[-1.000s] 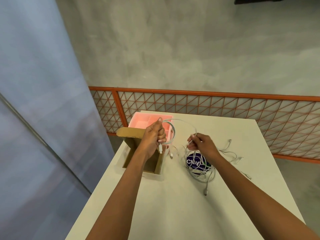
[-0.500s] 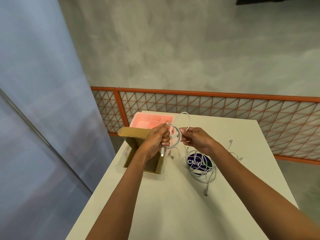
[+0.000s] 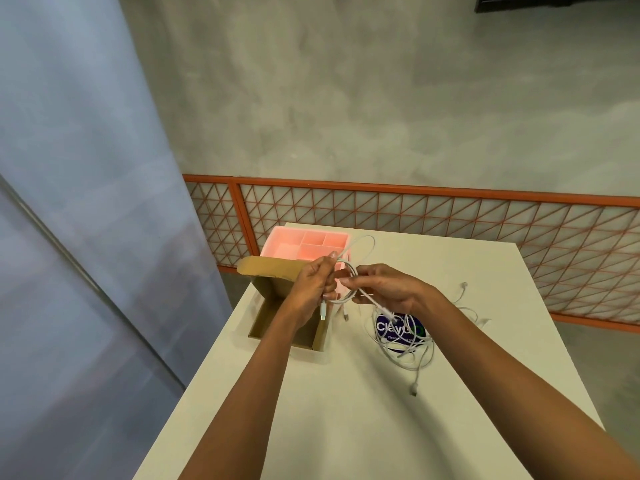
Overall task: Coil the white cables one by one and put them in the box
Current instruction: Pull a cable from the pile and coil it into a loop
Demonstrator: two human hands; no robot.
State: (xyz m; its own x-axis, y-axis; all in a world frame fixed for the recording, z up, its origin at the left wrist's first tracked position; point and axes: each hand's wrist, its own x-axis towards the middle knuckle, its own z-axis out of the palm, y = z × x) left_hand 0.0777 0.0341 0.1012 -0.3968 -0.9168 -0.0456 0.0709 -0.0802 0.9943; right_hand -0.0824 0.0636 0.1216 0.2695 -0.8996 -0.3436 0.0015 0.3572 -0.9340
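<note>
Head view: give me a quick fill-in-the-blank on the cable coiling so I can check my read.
The left hand and right hand together hold one ____ cable.
The divided tray behind the cardboard box is ____.
The loose cables lie over a round label on the box's ____ side.
Missing words: white; pink; right.

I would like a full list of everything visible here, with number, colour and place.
table: one, white, fills the foreground.
cardboard box: one, brown, open, table's left edge.
divided tray: one, pink, behind the box.
held cable: one, white, partly coiled, lifted near the box.
loose cables: several, white, tangled, table's right part.
round label: one, dark blue, under the loose cables.
railing: one, orange, behind the table.
left grip: one, holds the coil.
right grip: one, pinches the same cable.
</note>
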